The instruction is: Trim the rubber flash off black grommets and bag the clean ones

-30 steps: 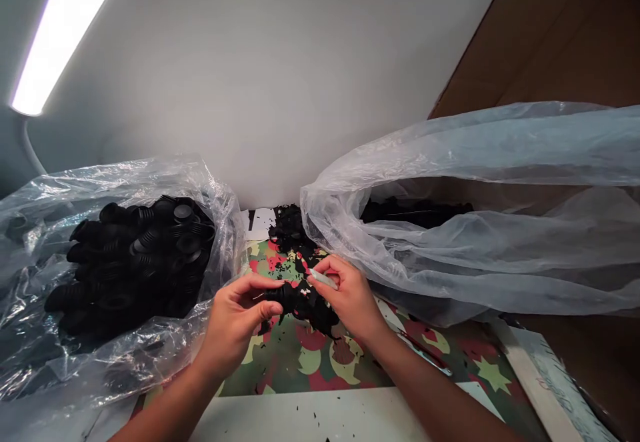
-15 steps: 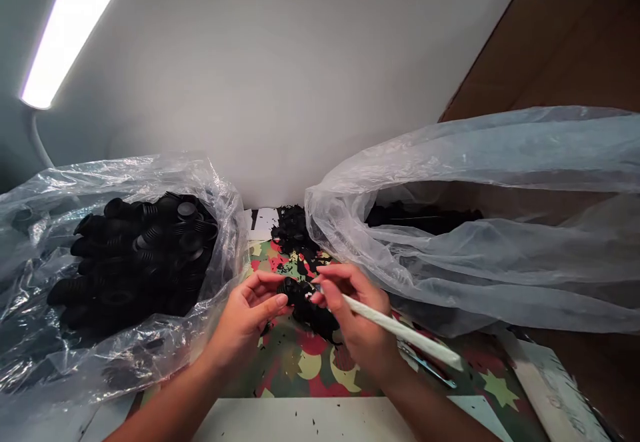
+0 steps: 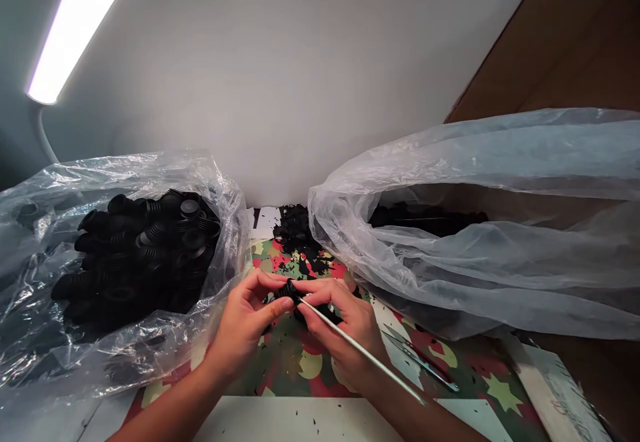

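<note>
Pinched between the thumb and fingers of my left hand is a small black ribbed rubber part, like those heaped in the left bag. My right hand is closed around a slim tool with a long white handle. The tool's tip meets the right side of the ribbed part; its exact kind is too small to make out. Right fingertips also touch the part. Beneath the hands lie black scraps, partly hidden by the fingers.
A clear plastic bag at left holds many black ribbed parts. Another plastic bag at right holds dark pieces. Black shavings pile up at the back. Scissors lie at right on the patterned mat. A lamp hangs upper left.
My right hand has moved left to the ribbed part, bringing the tool's tip against it. The handle has turned and now shows its thin side. The view has shifted slightly.
</note>
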Tool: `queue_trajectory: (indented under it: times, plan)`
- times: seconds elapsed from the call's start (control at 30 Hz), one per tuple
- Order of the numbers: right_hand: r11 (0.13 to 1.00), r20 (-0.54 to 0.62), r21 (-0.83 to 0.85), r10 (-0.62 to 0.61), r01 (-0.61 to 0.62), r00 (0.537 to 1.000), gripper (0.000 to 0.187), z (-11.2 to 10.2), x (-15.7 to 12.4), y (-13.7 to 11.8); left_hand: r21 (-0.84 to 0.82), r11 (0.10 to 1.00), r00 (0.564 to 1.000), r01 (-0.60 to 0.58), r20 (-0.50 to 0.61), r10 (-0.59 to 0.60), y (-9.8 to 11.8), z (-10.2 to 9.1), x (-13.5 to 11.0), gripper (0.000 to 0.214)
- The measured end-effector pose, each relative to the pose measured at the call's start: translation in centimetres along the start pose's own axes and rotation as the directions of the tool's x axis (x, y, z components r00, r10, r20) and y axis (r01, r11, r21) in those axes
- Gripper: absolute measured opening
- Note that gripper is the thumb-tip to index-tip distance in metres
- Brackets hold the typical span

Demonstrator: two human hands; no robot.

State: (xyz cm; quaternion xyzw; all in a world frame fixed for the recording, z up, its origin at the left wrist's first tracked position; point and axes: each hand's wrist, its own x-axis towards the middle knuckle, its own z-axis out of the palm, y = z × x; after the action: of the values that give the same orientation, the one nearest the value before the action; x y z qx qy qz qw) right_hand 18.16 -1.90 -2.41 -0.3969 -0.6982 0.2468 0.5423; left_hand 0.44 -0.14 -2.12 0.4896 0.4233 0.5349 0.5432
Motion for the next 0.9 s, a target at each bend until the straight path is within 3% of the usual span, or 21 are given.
queue_trajectory:
  times: [0.1,0.27,0.33,0.5,0.6,0.77,0.9]
  plan:
    - [0.999,-0.006,-0.034,-0.036,0.036,0.999,0.009,0.4,-0.2,0.0,0.056,0.997,0.998,-0.062,-0.015,0.063,0.1,0.1,0.1,0.024]
    - [0.937,-0.008,-0.214,-0.283,0.275,0.959,0.015,0.8,0.0,0.3,0.12,0.988,0.994,-0.1,-0.029,0.104,0.6,0.7,-0.3,0.022]
    - [0.901,-0.012,-0.316,-0.316,0.296,0.949,0.019,0.4,0.6,0.9,0.125,0.988,0.995,-0.096,0.014,0.095,0.9,1.0,-0.8,0.022]
    - [0.907,-0.086,-0.419,-0.089,0.045,0.992,0.016,-1.3,2.0,3.5,0.019,0.999,0.994,-0.04,0.099,0.038,1.0,0.7,-1.0,0.018]
    - [0.889,-0.037,-0.456,-0.056,0.033,0.998,0.016,-1.6,2.1,4.7,-0.095,0.995,0.999,-0.006,0.04,0.009,0.7,0.0,-0.3,0.02]
    - [0.829,0.01,-0.56,-0.008,0.012,1.0,0.02,-1.4,1.7,5.1,-0.272,0.96,0.996,-0.065,-0.074,0.047,1.4,-0.1,0.4,0.032]
    - [0.894,0.027,-0.44,0.102,-0.079,0.994,0.017,-1.3,1.9,4.1,-0.317,0.948,0.998,0.011,-0.059,-0.032,2.3,0.4,0.3,0.032]
